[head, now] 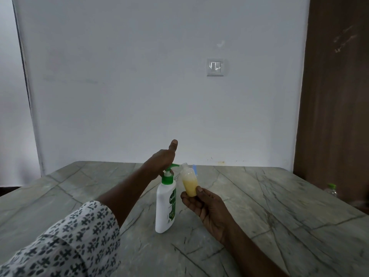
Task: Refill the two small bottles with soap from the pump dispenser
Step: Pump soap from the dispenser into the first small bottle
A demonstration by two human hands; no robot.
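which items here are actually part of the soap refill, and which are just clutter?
In use: pump dispenser; small bottle, part-filled with yellow soap; left hand on the pump; right hand holding the bottle.
Lying about: green-capped bottle at far right; bluish item behind the small bottle, unidentifiable.

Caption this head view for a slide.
Left hand atop the pump dispenser, right hand holding a part-filled small bottle at its spout.

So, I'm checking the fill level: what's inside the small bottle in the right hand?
Pale yellow soap fills the lower part of the small bottle; the part near the neck looks clear. Its base is covered by the thumb and fingers of the right hand.
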